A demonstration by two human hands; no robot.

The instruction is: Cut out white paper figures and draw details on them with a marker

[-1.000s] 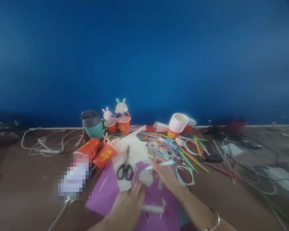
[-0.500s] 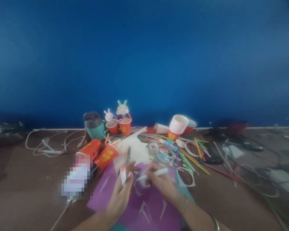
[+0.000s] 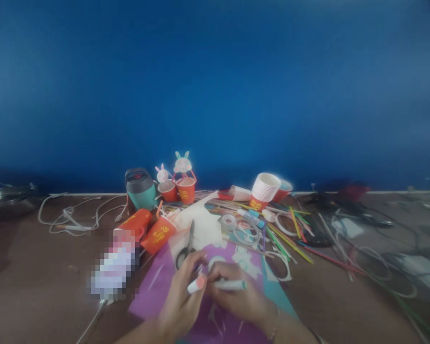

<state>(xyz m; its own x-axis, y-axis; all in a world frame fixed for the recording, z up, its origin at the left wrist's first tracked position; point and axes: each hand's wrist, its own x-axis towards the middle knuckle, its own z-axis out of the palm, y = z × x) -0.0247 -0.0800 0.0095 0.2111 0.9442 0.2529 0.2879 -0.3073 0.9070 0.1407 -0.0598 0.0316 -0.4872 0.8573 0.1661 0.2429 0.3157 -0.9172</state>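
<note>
My left hand [image 3: 182,291] is closed around a white marker with an orange-pink end [image 3: 197,284]. Close beside it, almost touching, my right hand [image 3: 234,291] grips a white marker with a green end [image 3: 232,285]. Both hands are over a purple sheet [image 3: 154,291], and the fingers hide the far ends of the markers. White cut-out paper shapes [image 3: 245,260] lie just beyond my right hand. Black-handled scissors [image 3: 187,248] rest past my left fingertips, on the paper.
Red paper cups [image 3: 160,234] lie on the left, beside a pixelated area. A teal jug [image 3: 140,190], rabbit-topped cups [image 3: 185,188] and a stack of cups [image 3: 265,188] stand at the back. Coloured sticks [image 3: 283,239], tape rolls [image 3: 229,221] and cables [image 3: 376,267] spread rightward.
My hands have drawn together and slightly nearer to me. The right marker has turned, its green end now pointing right. The scissors and white cut-outs show more fully.
</note>
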